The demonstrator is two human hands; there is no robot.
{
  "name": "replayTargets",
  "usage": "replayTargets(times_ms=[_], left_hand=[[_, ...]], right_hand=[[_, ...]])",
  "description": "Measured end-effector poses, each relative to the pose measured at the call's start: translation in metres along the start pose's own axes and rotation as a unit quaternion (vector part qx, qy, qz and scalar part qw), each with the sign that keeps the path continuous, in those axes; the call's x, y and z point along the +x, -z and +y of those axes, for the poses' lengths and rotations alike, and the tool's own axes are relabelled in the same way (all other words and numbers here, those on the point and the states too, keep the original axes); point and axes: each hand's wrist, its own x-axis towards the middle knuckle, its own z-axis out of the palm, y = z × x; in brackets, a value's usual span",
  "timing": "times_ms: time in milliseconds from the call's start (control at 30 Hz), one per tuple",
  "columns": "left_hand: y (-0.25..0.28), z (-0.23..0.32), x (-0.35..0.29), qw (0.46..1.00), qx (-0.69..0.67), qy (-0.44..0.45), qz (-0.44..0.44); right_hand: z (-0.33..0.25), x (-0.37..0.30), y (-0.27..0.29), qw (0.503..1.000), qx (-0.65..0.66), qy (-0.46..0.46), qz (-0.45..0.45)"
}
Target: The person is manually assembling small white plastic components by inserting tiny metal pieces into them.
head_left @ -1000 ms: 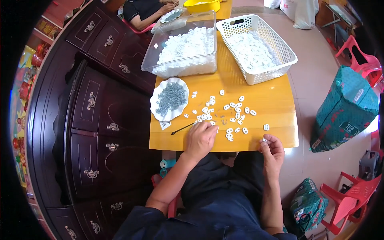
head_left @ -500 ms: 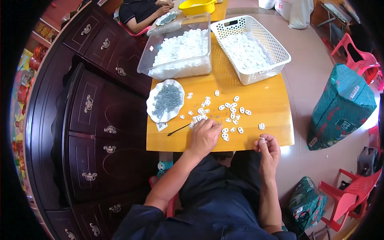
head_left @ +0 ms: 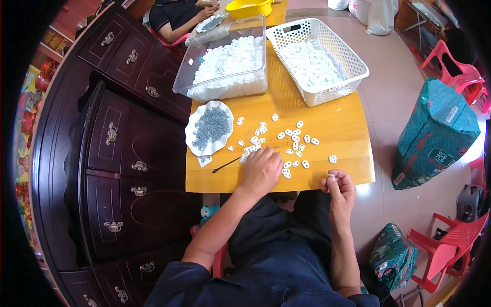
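My left hand (head_left: 262, 171) rests over the near edge of a loose cluster of small white oval two-hole plastic pieces (head_left: 295, 145). Its fingers are curled and drawn together, and the hand covers whatever the tips pinch. At the table's front right, my right hand (head_left: 339, 190) is closed, thumb against index finger, on a white plastic piece (head_left: 332, 176). One more such piece (head_left: 333, 159) lies alone just beyond that hand. Left of the cluster, a thin dark rod (head_left: 225, 165) lies beside a white scalloped plate (head_left: 192, 131) heaped with small grey metal parts (head_left: 212, 128).
Across the wooden table (head_left: 340, 128) stand a clear plastic bin (head_left: 179, 84) and a white perforated basket (head_left: 353, 82), both full of white pieces. Dark cabinets (head_left: 138, 169) line the left. To the right are a teal bag (head_left: 434, 138) and red chairs (head_left: 450, 250). Another person (head_left: 176, 20) sits beyond.
The view has shifted slightly. Both hands stay nearly in place, the right still pinching its white piece and the left still over the cluster.
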Motion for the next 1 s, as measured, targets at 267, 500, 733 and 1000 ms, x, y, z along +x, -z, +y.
replayTargets(times_ms=[267,500,733,1000], left_hand=[[0.02,0.03,-0.001,0.991,-0.131,-0.003,-0.015],[0.012,0.058,-0.014,0.981,-0.186,-0.018,-0.052],[0.01,0.06,-0.018,0.98,-0.188,-0.032,-0.061],[0.014,0.064,-0.017,0.978,-0.191,-0.049,-0.063]], right_hand=[[0.004,-0.001,0.0,0.995,-0.081,0.056,-0.011],[0.002,-0.006,-0.003,0.99,-0.061,-0.077,-0.105],[0.003,-0.005,-0.002,0.978,-0.102,-0.12,-0.138],[0.003,-0.004,0.001,0.97,-0.095,-0.148,-0.165]])
